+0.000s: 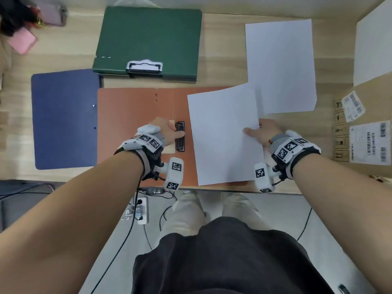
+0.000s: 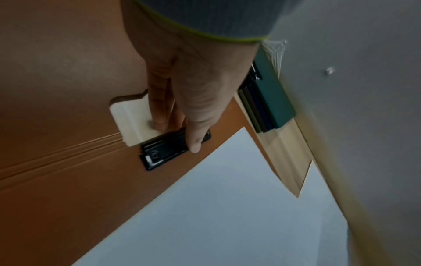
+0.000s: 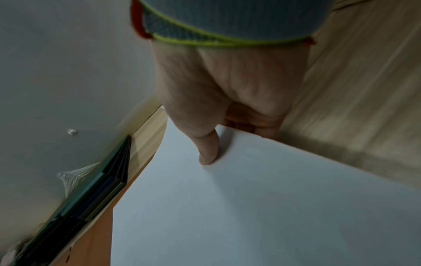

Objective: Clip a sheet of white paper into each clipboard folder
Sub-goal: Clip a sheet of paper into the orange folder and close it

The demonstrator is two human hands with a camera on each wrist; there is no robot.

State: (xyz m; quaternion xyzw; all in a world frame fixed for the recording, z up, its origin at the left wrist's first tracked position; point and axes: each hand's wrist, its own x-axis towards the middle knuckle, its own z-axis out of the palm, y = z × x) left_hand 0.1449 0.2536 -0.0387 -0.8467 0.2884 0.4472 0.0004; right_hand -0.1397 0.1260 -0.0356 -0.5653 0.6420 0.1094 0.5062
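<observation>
An orange clipboard folder (image 1: 127, 124) (image 2: 56, 180) lies open on the wooden table, with its black clip (image 1: 180, 143) (image 2: 159, 154) near the spine. My left hand (image 1: 175, 130) (image 2: 175, 135) grips that clip, thumb across its top and fingers curled behind it. One white sheet (image 1: 222, 141) (image 2: 227, 207) (image 3: 250, 207) lies tilted over the folder's right half, its left edge just short of the clip. At the sheet's right edge my right hand (image 1: 253, 129) (image 3: 227, 144) pinches it, thumb on top and fingers underneath.
A shut green folder (image 1: 148, 39) lies behind the orange one and a blue folder (image 1: 63, 117) to its left. More white paper (image 1: 280, 60) sits at the back right, beside a labelled cardboard box (image 1: 364, 134). Pink items (image 1: 23, 42) fill the far left corner.
</observation>
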